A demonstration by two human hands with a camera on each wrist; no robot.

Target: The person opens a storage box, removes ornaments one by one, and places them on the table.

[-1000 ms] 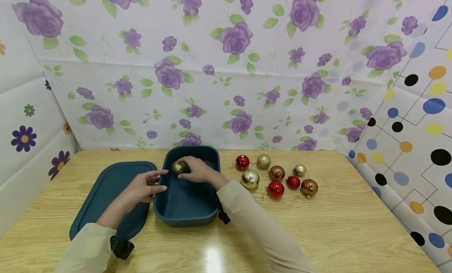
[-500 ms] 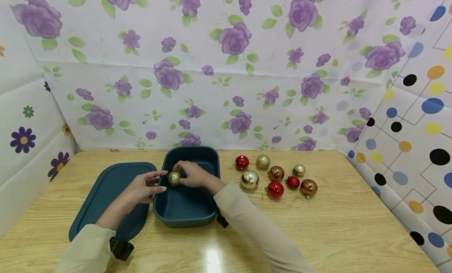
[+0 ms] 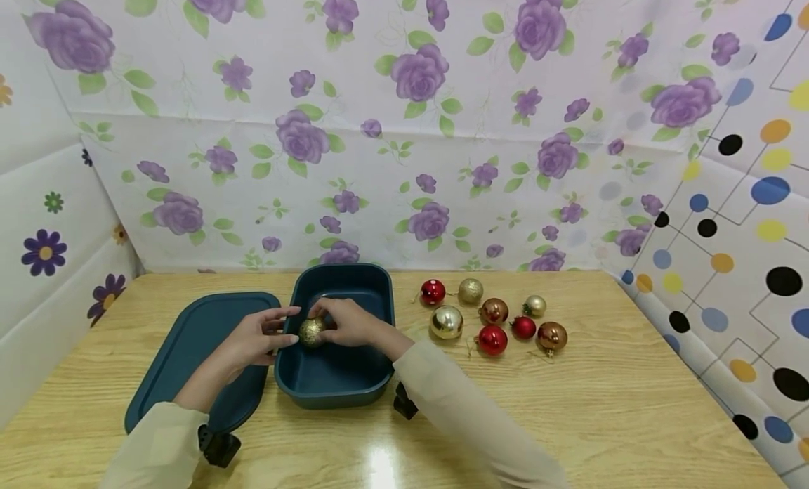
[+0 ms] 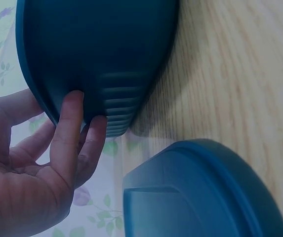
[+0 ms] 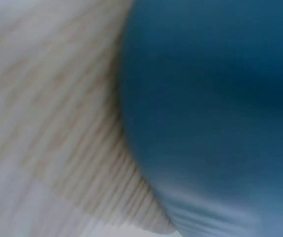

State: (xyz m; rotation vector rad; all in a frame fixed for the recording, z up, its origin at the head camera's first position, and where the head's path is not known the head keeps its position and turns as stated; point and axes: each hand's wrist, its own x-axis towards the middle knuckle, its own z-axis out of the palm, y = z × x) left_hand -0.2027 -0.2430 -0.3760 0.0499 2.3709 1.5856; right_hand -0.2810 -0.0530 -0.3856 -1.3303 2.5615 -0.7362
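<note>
In the head view, a deep blue storage box (image 3: 338, 394) stands on the table with its top uncovered. My right hand (image 3: 347, 322) reaches over its right wall and holds a gold glitter Christmas bauble (image 3: 311, 332) low inside, near the left wall. My left hand (image 3: 253, 338) grips the left wall: thumb and forefinger lie over the rim, while other fingers press the outside, as the left wrist view shows on the box wall (image 4: 97, 44). The right wrist view holds only the blurred outer side of the box (image 5: 205, 123); the hand is out of that picture.
A matching blue lid (image 3: 189, 348) lies left of the box, under my left forearm. Right of the box several baubles are scattered, among them a shiny gold bauble (image 3: 446, 322), a red bauble (image 3: 492, 340) and a brown bauble (image 3: 553, 336). A flowered cloth (image 3: 379, 194) hangs behind.
My right hand has brought the gold glitter bauble toward me along the box's left side, from near the back to around the middle. The left hand has stayed at the rim.
</note>
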